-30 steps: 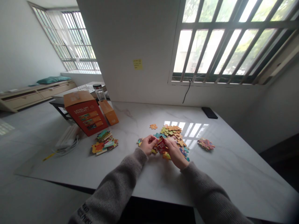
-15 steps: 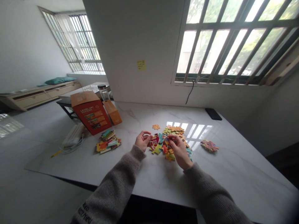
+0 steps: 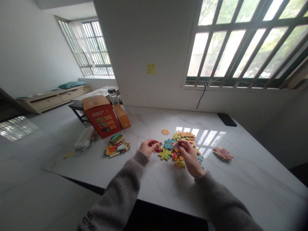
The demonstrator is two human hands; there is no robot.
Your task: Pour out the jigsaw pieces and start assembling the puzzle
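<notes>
"Jigsaw pieces (image 3: 186, 136) lie heaped on the marble-patterned table (image 3: 163, 186), right by the person's right hand (image 3: 192, 158). What is each hand doing?"

"The left hand (image 3: 146, 148) pinches a red jigsaw piece (image 3: 158, 148) between thumb and fingers, at the heap's left. The right hand has thumb and fingertips closed on a purple-toned piece (image 3: 177, 145), whose outline blends into the heap behind it."

"How would such pieces handle?"

"Light and fairly stiff, judging by the look of thick card. The knobs are probably the weak points, apt to bend or fray if twisted."

"Where is the best hold, then?"

"By opposite edges of the body, with a light pinch that spares the knobs. The lime-green piece (image 3: 165, 154) lies flat between the hands, so a fingernail under its rim would likely lift it; the smooth tabletop may let it slide."

"And the loose orange piece (image 3: 165, 132)?"

"It lies apart, beyond the hands, and should take the same edge grip. The stack on the right (image 3: 223, 154) looks likely to slip if squeezed unevenly."
</notes>
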